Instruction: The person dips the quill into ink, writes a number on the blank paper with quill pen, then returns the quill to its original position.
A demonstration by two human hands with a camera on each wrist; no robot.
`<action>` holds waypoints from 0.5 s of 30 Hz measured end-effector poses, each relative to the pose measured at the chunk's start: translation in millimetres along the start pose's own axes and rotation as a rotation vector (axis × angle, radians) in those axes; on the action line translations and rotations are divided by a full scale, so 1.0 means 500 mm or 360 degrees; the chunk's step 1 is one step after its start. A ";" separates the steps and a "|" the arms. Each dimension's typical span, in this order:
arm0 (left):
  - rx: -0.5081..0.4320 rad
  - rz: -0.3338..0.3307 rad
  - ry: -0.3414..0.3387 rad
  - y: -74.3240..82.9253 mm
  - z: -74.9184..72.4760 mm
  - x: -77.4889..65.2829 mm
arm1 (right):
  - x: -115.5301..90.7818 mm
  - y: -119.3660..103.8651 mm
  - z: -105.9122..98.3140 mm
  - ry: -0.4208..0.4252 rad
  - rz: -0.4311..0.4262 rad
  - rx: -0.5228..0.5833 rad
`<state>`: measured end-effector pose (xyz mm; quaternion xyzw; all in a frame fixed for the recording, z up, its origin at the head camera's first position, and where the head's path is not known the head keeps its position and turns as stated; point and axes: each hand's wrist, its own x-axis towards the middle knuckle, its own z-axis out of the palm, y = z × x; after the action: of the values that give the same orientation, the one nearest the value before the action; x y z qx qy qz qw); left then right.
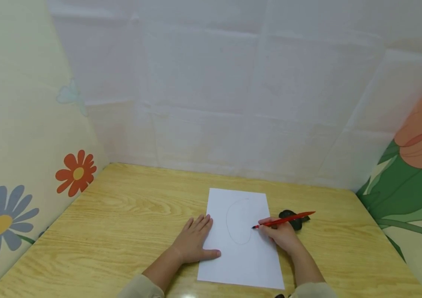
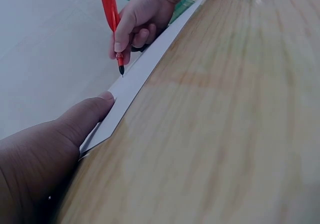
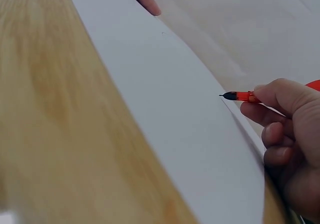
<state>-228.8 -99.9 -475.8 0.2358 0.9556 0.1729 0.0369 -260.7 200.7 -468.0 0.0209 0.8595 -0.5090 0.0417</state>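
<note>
A white sheet of paper [image 1: 242,265] lies on the wooden table, bearing a thin, curved outline like an oval with a gap at its upper right. My right hand [image 1: 280,235] pinches a red pen [image 1: 289,218] with a black tip section; in the head view its tip meets the paper at the curve's right end. Curled fingers of that hand [image 3: 295,129] show in the right wrist view. My left hand [image 1: 193,243] rests flat over the sheet's left edge, fingers spread and thumb on the paper. In the left wrist view the left thumb [image 2: 90,111] lies along the sheet's edge.
Behind the right hand sits a black object [image 1: 295,223], partly hidden, its kind unclear. The wooden table [image 1: 132,207] meets a pale creased cloth [image 1: 211,103] at the back. Flower-printed panels [image 1: 9,124] stand at both sides.
</note>
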 end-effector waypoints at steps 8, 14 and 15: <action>0.0007 -0.0012 -0.0019 -0.001 0.003 0.001 | 0.004 -0.003 0.003 0.0028 0.0018 0.0044; 0.0023 -0.0018 -0.0024 -0.001 0.003 0.002 | 0.006 -0.005 0.004 0.0040 0.0034 0.0039; 0.0028 -0.0017 -0.0023 -0.001 0.003 0.002 | 0.007 -0.004 0.004 0.0041 0.0032 0.0035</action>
<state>-229.8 -99.1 -477.3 0.2322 0.9580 0.1627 0.0426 -264.2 197.7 -467.4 0.0365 0.8540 -0.5178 0.0355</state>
